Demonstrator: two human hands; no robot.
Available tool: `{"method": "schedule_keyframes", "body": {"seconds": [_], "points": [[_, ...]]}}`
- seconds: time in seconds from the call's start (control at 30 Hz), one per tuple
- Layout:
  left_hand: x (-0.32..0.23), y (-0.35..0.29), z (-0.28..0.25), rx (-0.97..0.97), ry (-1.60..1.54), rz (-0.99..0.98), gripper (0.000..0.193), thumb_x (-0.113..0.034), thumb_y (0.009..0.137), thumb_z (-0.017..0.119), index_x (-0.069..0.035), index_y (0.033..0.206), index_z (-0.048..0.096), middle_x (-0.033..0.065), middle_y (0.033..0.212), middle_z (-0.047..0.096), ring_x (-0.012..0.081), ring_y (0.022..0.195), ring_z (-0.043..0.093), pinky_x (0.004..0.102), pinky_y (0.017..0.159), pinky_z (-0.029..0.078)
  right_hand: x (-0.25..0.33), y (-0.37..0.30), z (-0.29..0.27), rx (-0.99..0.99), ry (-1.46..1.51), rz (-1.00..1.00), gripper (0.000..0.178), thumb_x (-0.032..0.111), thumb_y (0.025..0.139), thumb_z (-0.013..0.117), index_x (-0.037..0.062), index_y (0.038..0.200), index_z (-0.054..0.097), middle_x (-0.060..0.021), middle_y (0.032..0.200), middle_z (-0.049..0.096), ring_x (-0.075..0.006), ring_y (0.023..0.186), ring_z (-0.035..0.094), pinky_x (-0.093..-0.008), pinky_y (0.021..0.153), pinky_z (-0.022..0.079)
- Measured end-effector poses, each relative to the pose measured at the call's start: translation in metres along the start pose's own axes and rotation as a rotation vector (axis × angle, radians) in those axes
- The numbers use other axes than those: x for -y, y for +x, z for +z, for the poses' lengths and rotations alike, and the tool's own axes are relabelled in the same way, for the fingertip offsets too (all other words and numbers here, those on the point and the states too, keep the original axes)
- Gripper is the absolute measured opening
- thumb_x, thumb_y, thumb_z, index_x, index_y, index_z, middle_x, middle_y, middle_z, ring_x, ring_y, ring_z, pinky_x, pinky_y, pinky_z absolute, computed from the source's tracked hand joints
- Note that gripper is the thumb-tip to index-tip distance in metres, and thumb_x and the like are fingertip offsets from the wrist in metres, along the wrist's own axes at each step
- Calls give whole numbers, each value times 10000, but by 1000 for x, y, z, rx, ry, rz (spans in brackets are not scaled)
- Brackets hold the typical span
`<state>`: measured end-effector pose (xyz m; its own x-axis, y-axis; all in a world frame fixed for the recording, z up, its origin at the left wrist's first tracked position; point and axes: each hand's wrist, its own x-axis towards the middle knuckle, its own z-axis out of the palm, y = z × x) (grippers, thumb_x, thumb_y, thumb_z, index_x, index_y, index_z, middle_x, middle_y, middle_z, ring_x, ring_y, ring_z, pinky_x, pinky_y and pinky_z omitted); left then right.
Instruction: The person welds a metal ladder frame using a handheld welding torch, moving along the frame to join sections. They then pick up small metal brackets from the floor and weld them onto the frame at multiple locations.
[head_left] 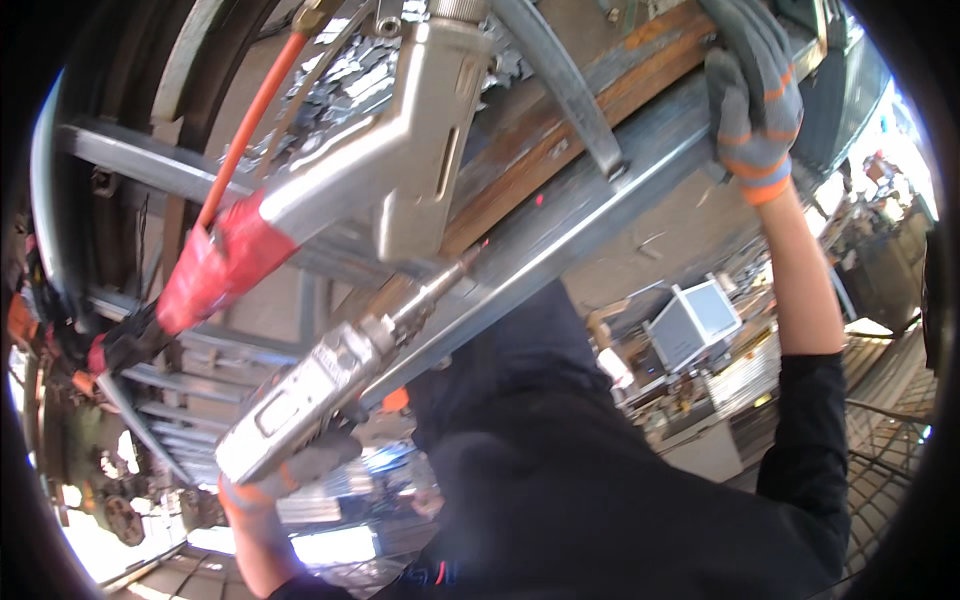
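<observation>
A grey metal torch-like hand tool (310, 400) with a narrow pointed nozzle lies slantwise at lower left. My left hand (310, 465), in a grey and orange glove, is closed round its rear end, with the fingers partly hidden behind it. The nozzle tip lies over a long metal beam (520, 265), where a small red light dot shows farther along. On the beam's upper right end rests my right hand (755, 110), gloved alike, its fingers stretched out and thumb apart. Whether the tip touches the metal I cannot tell.
Above the torch hangs an angled silver tool body (420, 150) with a red-wrapped grip (225, 260) and an orange hose (250, 130). A rusty brown bar (600, 110) runs along the beam. Metal frames (150, 150) fill the left. A box-shaped machine (695, 320) stands right of centre.
</observation>
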<state>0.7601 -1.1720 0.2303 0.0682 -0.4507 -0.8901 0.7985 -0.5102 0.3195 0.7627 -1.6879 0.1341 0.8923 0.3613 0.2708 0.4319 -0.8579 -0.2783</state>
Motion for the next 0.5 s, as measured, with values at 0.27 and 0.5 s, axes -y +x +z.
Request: {"method": "schedule_keyframes", "body": {"seconds": [0.27, 0.5], "points": [[36, 0, 4, 41, 79, 164, 508, -123, 795, 847, -20, 1276, 719, 66, 1024, 752, 153, 793, 693, 314, 703, 547, 1, 4, 4, 82, -27, 71, 490, 65, 851, 639, -75, 1319, 673, -236, 1301, 691, -429, 1277, 611, -493, 1132, 452], [33, -8, 5, -1, 128, 12, 491, -169, 841, 819, 5, 1285, 700, 52, 1024, 726, 160, 907, 681, 322, 827, 555, -5, -1, 9, 19, 47, 79, 474, 64, 869, 634, -41, 1329, 684, -225, 1302, 696, -423, 1276, 604, -478, 1131, 457]]}}
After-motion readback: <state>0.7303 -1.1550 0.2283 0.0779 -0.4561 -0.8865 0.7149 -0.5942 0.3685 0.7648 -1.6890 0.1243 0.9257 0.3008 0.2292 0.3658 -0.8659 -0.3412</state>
